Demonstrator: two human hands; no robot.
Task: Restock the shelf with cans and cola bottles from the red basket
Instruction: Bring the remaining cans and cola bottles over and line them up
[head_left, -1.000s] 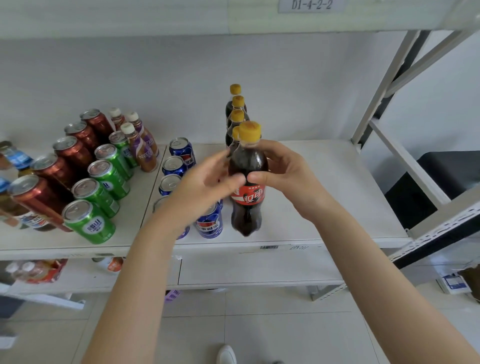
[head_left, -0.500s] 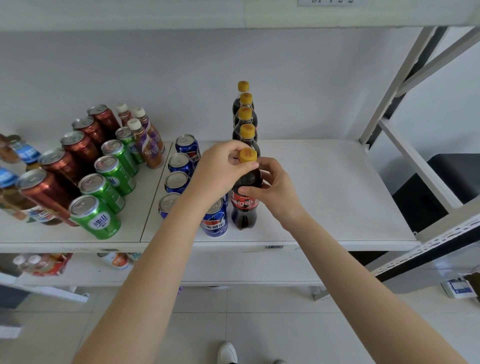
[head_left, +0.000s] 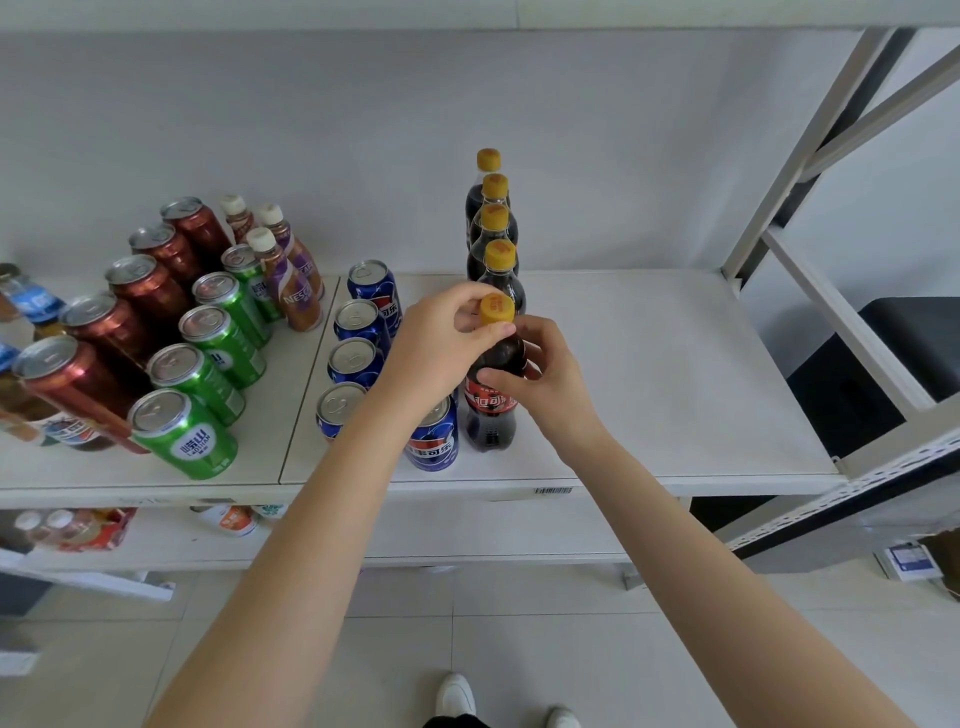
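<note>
Seen from above, a person is standing a cola bottle (head_left: 491, 400) upright on a white shelf (head_left: 649, 364), at the front of a row of 4 matching bottles (head_left: 493, 228) with yellow caps. The left hand (head_left: 441, 348) is pinching the yellow cap (head_left: 496, 308) between its fingertips. The right hand (head_left: 540, 379) is gripping the bottle's body above the red label. Blue cans (head_left: 358, 322) are sitting just left of the bottle, with green cans (head_left: 208, 374) and red cans (head_left: 124, 322) farther left.
</note>
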